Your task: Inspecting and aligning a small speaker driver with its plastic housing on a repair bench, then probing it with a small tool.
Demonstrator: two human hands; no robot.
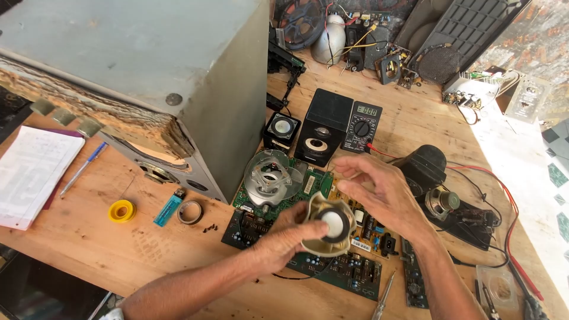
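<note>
My left hand (283,236) grips a small round speaker driver (329,226) with a pale frame and a shiny magnet facing up. It is held just above several green circuit boards (349,269). My right hand (379,189) hovers over the driver with fingers spread, holding nothing. Beside my left hand, a clear plastic speaker frame (269,176) lies on a board.
A big grey speaker cabinet (178,71) fills the left. Two small black speakers (323,125), a multimeter (362,125) with red leads, a yellow tape roll (121,210), a blue lighter (169,208), a pen (83,168), a notebook (32,172) and a screwdriver (384,296) lie on the wooden bench (89,249).
</note>
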